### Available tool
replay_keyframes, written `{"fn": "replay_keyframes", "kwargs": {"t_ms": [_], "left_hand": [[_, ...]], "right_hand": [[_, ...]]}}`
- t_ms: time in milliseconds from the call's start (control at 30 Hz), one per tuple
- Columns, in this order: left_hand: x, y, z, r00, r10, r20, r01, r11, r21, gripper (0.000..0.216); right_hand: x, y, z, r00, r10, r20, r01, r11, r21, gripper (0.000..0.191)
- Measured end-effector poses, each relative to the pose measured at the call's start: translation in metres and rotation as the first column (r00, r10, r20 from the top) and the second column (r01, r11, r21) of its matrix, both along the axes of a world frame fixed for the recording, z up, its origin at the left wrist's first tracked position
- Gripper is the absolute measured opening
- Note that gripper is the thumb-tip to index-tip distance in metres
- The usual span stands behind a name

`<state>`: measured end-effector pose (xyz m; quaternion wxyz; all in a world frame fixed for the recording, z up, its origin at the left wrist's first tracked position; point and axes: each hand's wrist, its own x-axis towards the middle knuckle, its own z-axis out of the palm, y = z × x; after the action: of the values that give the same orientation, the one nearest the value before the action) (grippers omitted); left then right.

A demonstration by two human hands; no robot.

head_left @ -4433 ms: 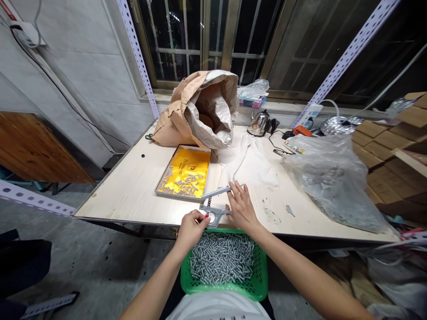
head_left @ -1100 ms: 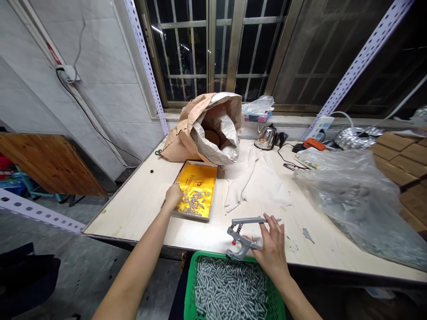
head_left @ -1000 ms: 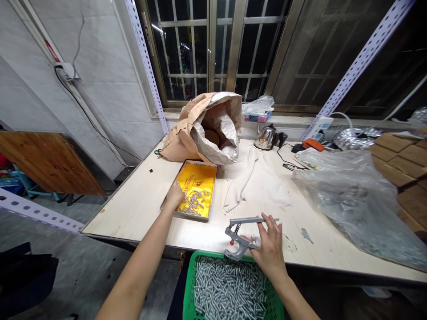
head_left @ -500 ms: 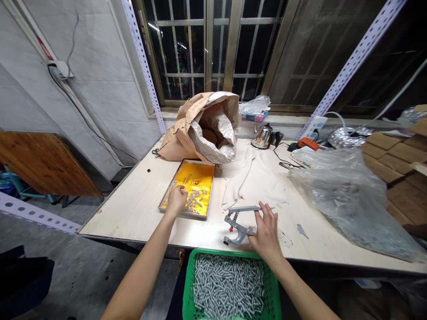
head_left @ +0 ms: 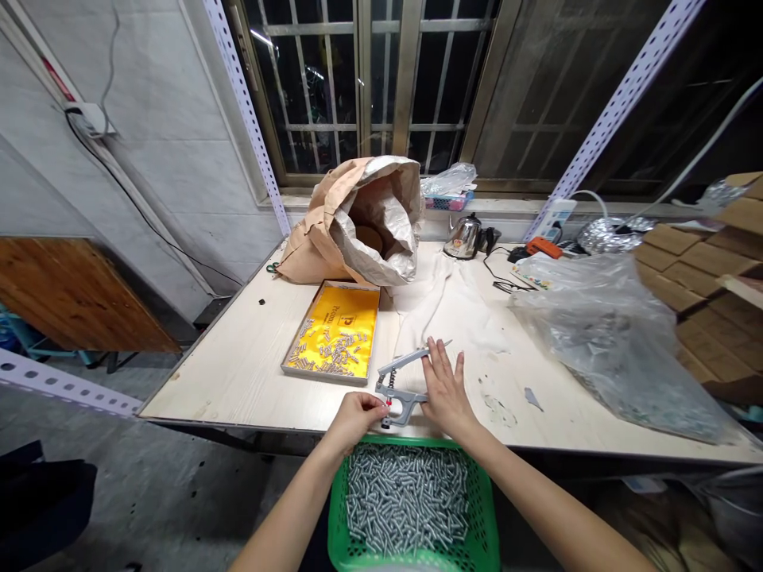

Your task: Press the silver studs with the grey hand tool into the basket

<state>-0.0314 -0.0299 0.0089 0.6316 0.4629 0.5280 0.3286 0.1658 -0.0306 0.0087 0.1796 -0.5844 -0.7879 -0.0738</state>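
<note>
A grey hand press tool [head_left: 400, 383] with a spring and a red tip lies on the pale wooden table [head_left: 250, 365] near its front edge. My right hand [head_left: 444, 391] holds the tool by its lower handle, fingers spread over it. My left hand [head_left: 358, 417] is pinched at the tool's jaw, fingers closed on something too small to make out. Below both hands a green basket [head_left: 334, 508] is full of small silvery cylinders. A shallow box with a yellow lining [head_left: 351, 314] holds several more of these pieces to the left.
A crumpled brown paper sack [head_left: 358, 218] stands open behind the box. A white cloth [head_left: 441, 306] lies mid-table, and a large clear plastic bag [head_left: 613, 334] fills the right side. A kettle [head_left: 462, 236], cables and cardboard boxes [head_left: 697, 270] sit at the back right.
My left hand has come back from the yellow-lined box to the tool's jaw. My right hand and the tool have shifted left toward the table's front edge.
</note>
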Motion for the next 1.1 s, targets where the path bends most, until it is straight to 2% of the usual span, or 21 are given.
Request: {"fn": "replay_keyframes", "kwargs": {"t_ms": [267,467,700,933,1033,1100], "left_hand": [[-0.003,0.007,0.003,0.967,-0.214,-0.136,0.220,0.975,0.025,0.024],[-0.008,0.008,0.005,0.929,-0.357,-0.099,0.358,0.934,-0.008,0.019],[-0.010,0.007,0.003,0.953,-0.302,-0.035,0.301,0.953,-0.042,0.025],[-0.012,0.005,0.006,0.952,-0.307,0.006,0.307,0.951,-0.028,0.025],[-0.014,0.003,0.012,0.943,-0.328,0.052,0.329,0.944,-0.034,0.029],[-0.016,0.002,0.016,0.940,-0.328,0.094,0.333,0.942,-0.042,0.037]], "right_hand": [[-0.004,-0.004,-0.002,1.000,0.021,0.015,-0.022,1.000,0.009,0.075],[-0.006,-0.010,-0.006,0.999,0.025,-0.028,-0.026,0.999,-0.022,0.080],[-0.007,-0.014,-0.005,0.996,0.008,-0.086,-0.009,1.000,-0.011,0.078],[-0.007,-0.014,0.000,0.993,0.013,-0.115,-0.009,0.999,0.036,0.069],[-0.006,-0.013,0.003,0.993,0.011,-0.118,-0.006,0.999,0.043,0.050],[-0.005,-0.011,0.004,0.996,0.016,-0.085,-0.018,1.000,-0.017,0.033]]}}
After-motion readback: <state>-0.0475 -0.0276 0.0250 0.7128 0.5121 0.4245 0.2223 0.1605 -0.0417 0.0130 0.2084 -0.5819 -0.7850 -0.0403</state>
